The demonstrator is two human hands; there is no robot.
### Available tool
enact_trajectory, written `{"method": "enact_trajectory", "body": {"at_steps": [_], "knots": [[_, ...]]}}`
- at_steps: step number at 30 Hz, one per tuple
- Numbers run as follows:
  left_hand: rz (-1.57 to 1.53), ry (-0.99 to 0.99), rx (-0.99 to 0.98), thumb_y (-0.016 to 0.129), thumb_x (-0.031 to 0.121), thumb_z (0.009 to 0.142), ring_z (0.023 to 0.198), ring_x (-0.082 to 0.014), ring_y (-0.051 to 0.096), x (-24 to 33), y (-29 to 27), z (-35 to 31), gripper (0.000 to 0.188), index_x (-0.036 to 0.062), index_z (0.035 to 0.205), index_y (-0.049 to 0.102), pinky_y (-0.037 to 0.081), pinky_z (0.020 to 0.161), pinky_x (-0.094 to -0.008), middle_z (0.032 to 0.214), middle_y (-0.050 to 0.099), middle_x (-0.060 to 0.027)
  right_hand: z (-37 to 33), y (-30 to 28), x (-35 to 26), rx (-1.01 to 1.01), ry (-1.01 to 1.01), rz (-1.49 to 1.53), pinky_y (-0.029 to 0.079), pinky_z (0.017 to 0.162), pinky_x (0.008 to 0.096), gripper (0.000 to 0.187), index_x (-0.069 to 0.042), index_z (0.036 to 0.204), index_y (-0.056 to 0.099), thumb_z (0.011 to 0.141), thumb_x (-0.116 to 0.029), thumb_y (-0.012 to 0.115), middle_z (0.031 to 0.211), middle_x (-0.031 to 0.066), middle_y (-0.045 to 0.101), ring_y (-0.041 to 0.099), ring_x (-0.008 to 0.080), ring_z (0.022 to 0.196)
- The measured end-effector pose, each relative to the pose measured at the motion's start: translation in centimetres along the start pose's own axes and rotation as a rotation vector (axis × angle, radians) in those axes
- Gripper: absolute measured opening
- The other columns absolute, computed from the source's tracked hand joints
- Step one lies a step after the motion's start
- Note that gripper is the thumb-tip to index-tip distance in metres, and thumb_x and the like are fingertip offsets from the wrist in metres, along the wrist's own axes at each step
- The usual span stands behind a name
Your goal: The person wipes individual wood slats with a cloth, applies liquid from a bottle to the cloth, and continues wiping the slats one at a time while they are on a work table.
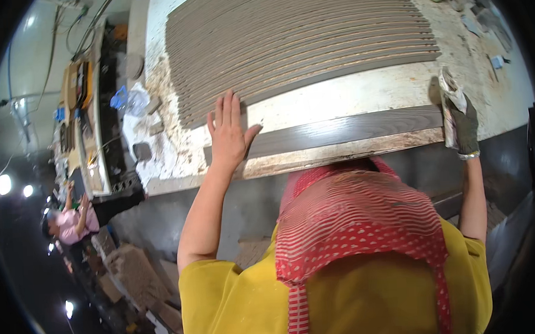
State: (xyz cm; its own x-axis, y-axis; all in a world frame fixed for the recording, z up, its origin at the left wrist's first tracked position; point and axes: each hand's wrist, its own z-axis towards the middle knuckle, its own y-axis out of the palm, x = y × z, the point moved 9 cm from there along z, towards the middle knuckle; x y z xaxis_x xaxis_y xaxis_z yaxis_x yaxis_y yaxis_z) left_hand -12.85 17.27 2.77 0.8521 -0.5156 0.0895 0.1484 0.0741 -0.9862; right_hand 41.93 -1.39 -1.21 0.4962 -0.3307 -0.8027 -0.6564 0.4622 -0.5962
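grey wood-grained strip (337,129), yellow shirt (231,300), red striped-and-spotted apron (359,211)

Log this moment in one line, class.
left hand: bare, open, over grey board | right hand: gloved, holding pale cloth at board's right end | strips: in rows beyond

Dark, wood-grained slats (303,37) lie in close rows across a stained white worktable (336,98) at the frame's top center; a single plank (349,127) lines its near edge, and a clear plastic bottle (137,103) lies at left.
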Motion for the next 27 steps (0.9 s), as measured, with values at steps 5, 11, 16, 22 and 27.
{"method": "enact_trajectory", "body": {"at_steps": [5,11,16,22,27], "knots": [[0.073,0.103,0.020,0.065,0.034,0.083,0.134,-0.0301,0.031,0.0,0.4,-1.0,0.063,0.0129,0.138,0.043,0.022,0.108,-0.0495,0.148,0.034,-0.0072,-0.1,-0.6,-2.1,0.136,0.122,0.088,0.046,0.082,0.0292,0.040,0.001,0.113,0.061,0.082,-0.023,0.067,0.101,0.0092,0.067,0.060,0.0152,0.090],[-0.215,0.222,-0.056,0.070,0.025,0.077,0.114,-0.0284,0.049,-1.8,1.0,-2.1,0.054,0.0099,0.127,0.054,0.035,0.097,-0.0413,0.126,0.052,-0.0093,-1.4,-5.8,-4.1,0.413,0.148,0.007,0.048,0.072,0.0310,0.038,0.001,0.107,0.063,0.082,-0.027,0.067,0.091,0.0106,0.067,0.060,0.0154,0.078],[-0.242,0.278,0.009,0.075,0.024,0.072,0.110,-0.0312,0.050,0.7,0.2,1.1,0.057,0.0067,0.122,0.055,0.038,0.093,-0.0419,0.119,0.054,-0.0119,-3.0,-0.6,-14.9,0.242,0.071,-0.145,0.050,0.075,0.0324,0.031,0.000,0.105,0.065,0.085,-0.024,0.064,0.093,0.0142,0.068,0.064,0.0203,0.080],[-0.451,0.339,-0.098,0.076,0.022,0.070,0.104,-0.0332,0.049,4.0,2.4,2.6,0.055,0.0051,0.119,0.057,0.038,0.091,-0.0421,0.113,0.053,-0.0130,-7.5,25.5,-22.8,-0.404,-0.689,-0.608,0.051,0.074,0.0420,0.022,-0.001,0.094,0.061,0.079,-0.016,0.056,0.088,0.0135,0.064,0.064,0.0291,0.080],[-0.452,0.281,-0.142,0.077,0.021,0.068,0.105,-0.0331,0.049,3.4,2.5,2.3,0.061,0.0056,0.123,0.055,0.038,0.091,-0.0429,0.114,0.052,-0.0132,-0.5,15.4,-19.1,-0.119,-0.287,-0.619,0.053,0.059,0.0361,0.015,-0.006,0.083,0.065,0.086,-0.018,0.056,0.069,0.0108,0.064,0.063,0.0212,0.062]]}}
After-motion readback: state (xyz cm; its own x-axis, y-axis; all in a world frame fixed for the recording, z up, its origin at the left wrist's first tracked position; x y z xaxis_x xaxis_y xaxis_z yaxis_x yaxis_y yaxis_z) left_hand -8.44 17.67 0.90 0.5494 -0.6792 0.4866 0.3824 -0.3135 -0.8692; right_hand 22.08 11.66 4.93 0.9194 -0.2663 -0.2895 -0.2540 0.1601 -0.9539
